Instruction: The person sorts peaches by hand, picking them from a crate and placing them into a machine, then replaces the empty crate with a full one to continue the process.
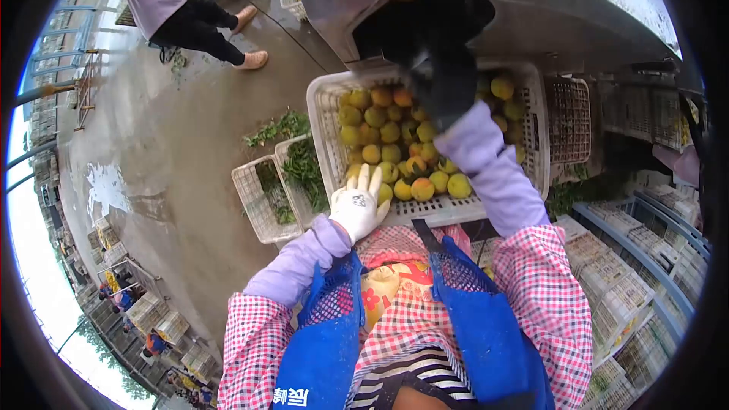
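A white plastic crate (328, 137) stands in front of me, holding many round yellow-green fruits (390, 132) with orange blush that look like peaches. My left hand (360, 208), in a white glove with dark print, lies at the crate's near left corner. Its fingers are stretched out and spread over the fruit there. Above the right half of the crate is my right hand (446, 85), in a black covering and smeared by motion. It is close to a dark opening (425, 15) in a metal housing. Its fingers cannot be made out, nor anything in them.
Two small crates (262, 201) with green leaves stand on the wet floor to the left. A dark brown crate (569, 120) is at the right. Stacked white crates (607, 277) and a blue rail (634, 239) lie lower right. Another person (194, 15) stands at upper left.
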A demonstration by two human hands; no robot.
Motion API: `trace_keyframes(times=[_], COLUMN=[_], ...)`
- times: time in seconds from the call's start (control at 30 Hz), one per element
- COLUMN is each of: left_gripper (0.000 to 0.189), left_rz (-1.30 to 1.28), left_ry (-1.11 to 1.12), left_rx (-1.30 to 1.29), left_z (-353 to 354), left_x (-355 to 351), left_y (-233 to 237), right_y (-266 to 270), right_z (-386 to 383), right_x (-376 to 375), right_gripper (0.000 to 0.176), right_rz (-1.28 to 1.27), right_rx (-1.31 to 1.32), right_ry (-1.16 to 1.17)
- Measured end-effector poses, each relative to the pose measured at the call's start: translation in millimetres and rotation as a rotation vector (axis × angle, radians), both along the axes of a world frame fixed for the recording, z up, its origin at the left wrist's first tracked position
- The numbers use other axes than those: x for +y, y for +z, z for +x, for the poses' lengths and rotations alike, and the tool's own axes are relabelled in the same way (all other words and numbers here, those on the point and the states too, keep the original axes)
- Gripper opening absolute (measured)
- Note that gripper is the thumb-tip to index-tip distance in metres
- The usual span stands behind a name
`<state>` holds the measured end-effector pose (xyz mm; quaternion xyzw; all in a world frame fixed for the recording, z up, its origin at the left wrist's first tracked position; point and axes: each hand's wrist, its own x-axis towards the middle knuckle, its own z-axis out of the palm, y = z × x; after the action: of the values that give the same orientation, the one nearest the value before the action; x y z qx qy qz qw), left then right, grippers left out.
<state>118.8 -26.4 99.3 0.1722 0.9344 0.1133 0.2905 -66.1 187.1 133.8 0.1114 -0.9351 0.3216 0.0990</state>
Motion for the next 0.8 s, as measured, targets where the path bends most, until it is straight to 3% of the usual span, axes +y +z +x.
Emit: trace_keyframes(times=[0.07, 0.1, 0.13, 0.27, 0.37, 0.5, 0.6, 0.63, 0.77, 0.8], left_gripper=[0.075, 0.074, 0.073, 0.049, 0.043, 0.045, 0.048, 0.049, 0.059, 0.058], left_rz=[-0.096, -0.111, -0.129, -0.207, -0.275, -0.447, -0.365, -0.300, -0.254, -0.262], left_ry=[-0.125, -0.147, -0.169, -0.160, -0.094, -0.153, -0.151, -0.139, -0.093, -0.080], left_rx=[-0.147, -0.192, -0.237, -0.416, -0.353, -0.430, -0.470, -0.478, -0.639, -0.604], left_z=[6, 3, -1, -10, -7, -19, -28, -30, -38, -37], left_x=[2, 3, 4, 17, 35, 49, 42, 36, 24, 26], left_y=[-13, -16, -19, -76, -74, -72, -60, -56, -68, -67], right_y=[-30, -80, -125, -167, -156, -125, -106, -94, -98, -95], right_z=[45, 74, 105, 159, 147, 127, 134, 134, 147, 151], right_x=[9, 7, 15, 10, 16, 46, 68, 73, 69, 65], right_gripper=[0.040, 0.039, 0.037, 0.036, 0.063, 0.083, 0.094, 0.098, 0.094, 0.095], right_rz=[0.174, 0.408, 0.392, 0.711, 0.616, 0.174, -0.733, -0.849, -0.961, -1.018], right_rx=[-0.427, -0.587, -0.701, -0.756, -0.914, -1.013, -1.162, -1.193, -0.835, -0.857], right_ry=[0.314, 0.483, 0.625, 1.041, 0.928, 0.664, 0.425, 0.418, 0.514, 0.419])
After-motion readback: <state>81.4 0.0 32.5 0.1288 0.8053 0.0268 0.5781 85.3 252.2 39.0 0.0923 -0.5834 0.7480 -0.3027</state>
